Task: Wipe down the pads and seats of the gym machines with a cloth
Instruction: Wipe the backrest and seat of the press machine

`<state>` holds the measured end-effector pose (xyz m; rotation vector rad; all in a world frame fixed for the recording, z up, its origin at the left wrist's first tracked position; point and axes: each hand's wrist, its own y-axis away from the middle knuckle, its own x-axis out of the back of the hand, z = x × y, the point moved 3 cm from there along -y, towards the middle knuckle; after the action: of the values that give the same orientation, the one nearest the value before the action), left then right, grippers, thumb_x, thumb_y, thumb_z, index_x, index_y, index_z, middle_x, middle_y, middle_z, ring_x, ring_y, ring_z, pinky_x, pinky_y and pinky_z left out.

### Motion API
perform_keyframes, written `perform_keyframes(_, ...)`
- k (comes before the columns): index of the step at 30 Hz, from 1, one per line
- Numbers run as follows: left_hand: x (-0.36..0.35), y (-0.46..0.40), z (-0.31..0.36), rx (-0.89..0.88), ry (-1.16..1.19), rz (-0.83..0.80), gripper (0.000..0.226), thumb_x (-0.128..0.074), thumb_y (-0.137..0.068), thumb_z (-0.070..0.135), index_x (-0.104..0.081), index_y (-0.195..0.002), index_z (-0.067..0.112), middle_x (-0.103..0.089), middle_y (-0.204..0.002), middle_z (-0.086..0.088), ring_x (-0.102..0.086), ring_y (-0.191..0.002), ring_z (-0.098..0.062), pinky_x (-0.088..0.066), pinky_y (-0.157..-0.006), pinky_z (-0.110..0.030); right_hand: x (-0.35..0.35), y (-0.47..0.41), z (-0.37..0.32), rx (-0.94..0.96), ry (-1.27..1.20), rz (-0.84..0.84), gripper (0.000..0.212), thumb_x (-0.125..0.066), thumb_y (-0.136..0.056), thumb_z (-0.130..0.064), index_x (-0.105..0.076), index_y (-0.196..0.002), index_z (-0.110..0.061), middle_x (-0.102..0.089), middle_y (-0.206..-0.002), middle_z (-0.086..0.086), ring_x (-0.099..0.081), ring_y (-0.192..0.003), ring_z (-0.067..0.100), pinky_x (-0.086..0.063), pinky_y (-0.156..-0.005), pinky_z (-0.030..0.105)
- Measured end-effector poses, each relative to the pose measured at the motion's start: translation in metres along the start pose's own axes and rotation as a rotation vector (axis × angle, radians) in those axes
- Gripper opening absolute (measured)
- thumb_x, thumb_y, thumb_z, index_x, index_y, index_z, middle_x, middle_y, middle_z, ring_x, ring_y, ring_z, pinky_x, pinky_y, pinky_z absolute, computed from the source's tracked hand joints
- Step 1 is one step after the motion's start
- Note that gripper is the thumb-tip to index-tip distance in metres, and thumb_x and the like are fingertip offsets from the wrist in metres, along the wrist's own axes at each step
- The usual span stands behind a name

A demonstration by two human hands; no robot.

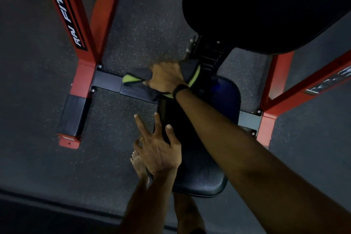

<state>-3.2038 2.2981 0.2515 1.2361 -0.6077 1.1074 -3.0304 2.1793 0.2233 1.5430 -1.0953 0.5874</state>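
Dark cloth with green edging point(136, 80) sits bunched at the far end of the black seat point(212, 119), the right hand point(165, 80) gripping it, apparently pressing down. Left hand point(159, 148) rests on the seat's near-left edge, fingers spread. Red frame point(83, 70) flanks both sides.

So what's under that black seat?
Under the seat shows speckled floor, a bare foot beside it and frame crossbar; its support post is covered.
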Motion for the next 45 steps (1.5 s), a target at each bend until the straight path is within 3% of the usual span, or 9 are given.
perform_keyframes(5,0.004,0.002,0.003,-0.014,0.015,0.006,0.061,-0.026,-0.100,0.053,-0.044,-0.151,0.026,-0.012,-0.167,-0.018,-0.062,-0.113,-0.036,-0.034,-0.109,-0.054,-0.001,0.081,0.120,-0.262,-0.304,0.333,0.075,-0.047,-0.089,-0.068,-0.057,-0.138,-0.012,-0.063,-0.133,0.014,-0.064,-0.112,0.037,-0.052,-0.088,0.043)
perform_keyframes(12,0.007,0.002,0.006,-0.006,0.013,0.001,0.061,-0.025,-0.100,0.052,-0.043,-0.152,0.024,-0.017,-0.166,-0.018,-0.063,-0.113,-0.036,-0.036,-0.109,-0.056,-0.018,0.114,0.158,-0.621,-0.374,0.250,0.070,-0.056,-0.092,-0.057,-0.047,-0.144,-0.011,-0.052,-0.143,0.016,-0.049,-0.129,0.039,-0.034,-0.110,0.055)
perform_keyframes(15,0.004,0.004,0.003,-0.009,0.008,-0.003,0.061,-0.024,-0.101,0.052,-0.042,-0.152,0.025,-0.016,-0.166,-0.018,-0.064,-0.112,-0.035,-0.035,-0.109,-0.056,-0.007,0.057,0.105,-0.462,-0.176,0.149,0.068,-0.037,-0.080,-0.066,-0.057,-0.128,-0.024,-0.060,-0.128,0.011,-0.056,-0.116,0.038,-0.037,-0.102,0.057)
perform_keyframes(24,0.001,-0.002,0.001,0.012,0.083,0.027,0.065,-0.014,-0.101,0.056,-0.032,-0.156,0.027,-0.009,-0.168,-0.014,-0.048,-0.133,-0.035,-0.023,-0.115,-0.055,-0.001,-0.018,0.025,-0.109,-0.070,-0.010,0.028,-0.062,-0.088,-0.041,-0.056,-0.102,-0.017,-0.064,-0.111,0.012,-0.061,-0.107,0.034,-0.037,-0.076,0.034)
perform_keyframes(29,0.009,0.001,0.001,0.075,0.349,0.125,0.078,-0.009,-0.097,0.066,-0.019,-0.160,0.021,-0.013,-0.168,-0.009,-0.028,-0.149,-0.029,-0.018,-0.119,-0.054,-0.008,0.022,-0.002,-0.080,0.113,-0.020,0.045,-0.065,-0.078,-0.047,-0.064,-0.112,-0.017,-0.063,-0.124,0.010,-0.046,-0.127,0.035,-0.024,-0.109,0.066)
perform_keyframes(33,0.041,-0.019,-0.038,0.318,0.793,0.362,0.085,-0.021,-0.094,0.071,-0.039,-0.152,0.012,-0.036,-0.158,-0.014,-0.039,-0.142,-0.030,-0.028,-0.113,-0.042,-0.036,0.121,-0.044,0.062,0.069,0.011,0.054,-0.060,-0.077,-0.050,-0.069,-0.114,-0.012,-0.061,-0.131,0.008,-0.031,-0.143,0.032,-0.006,-0.112,0.074)
perform_keyframes(37,0.074,-0.040,-0.079,0.342,0.939,0.338,0.061,-0.030,-0.105,0.054,-0.038,-0.152,0.016,-0.040,-0.157,-0.009,-0.040,-0.142,-0.025,-0.030,-0.114,-0.038,-0.082,0.262,-0.093,0.221,0.099,-0.016,0.060,-0.060,-0.076,-0.060,-0.065,-0.128,-0.030,-0.048,-0.145,-0.003,-0.014,-0.152,0.037,-0.002,-0.108,0.079)
perform_keyframes(41,0.079,-0.041,-0.071,0.241,0.969,0.304,0.058,-0.030,-0.107,0.050,-0.038,-0.153,0.016,-0.041,-0.157,-0.006,-0.040,-0.141,-0.020,-0.030,-0.108,-0.029,-0.087,0.267,-0.075,0.173,0.094,0.054,0.071,-0.056,-0.072,-0.059,-0.054,-0.140,-0.036,-0.025,-0.164,-0.001,-0.012,-0.151,0.042,-0.006,-0.110,0.078)
perform_keyframes(45,0.068,-0.039,-0.062,0.132,1.005,0.297,0.056,-0.033,-0.106,0.045,-0.038,-0.153,0.016,-0.043,-0.155,-0.003,-0.041,-0.131,-0.005,-0.031,-0.100,-0.012,-0.058,0.172,-0.016,-0.174,-0.102,0.207,0.066,-0.054,-0.087,-0.053,-0.039,-0.150,-0.041,-0.022,-0.166,-0.004,-0.013,-0.153,0.037,-0.010,-0.114,0.073)
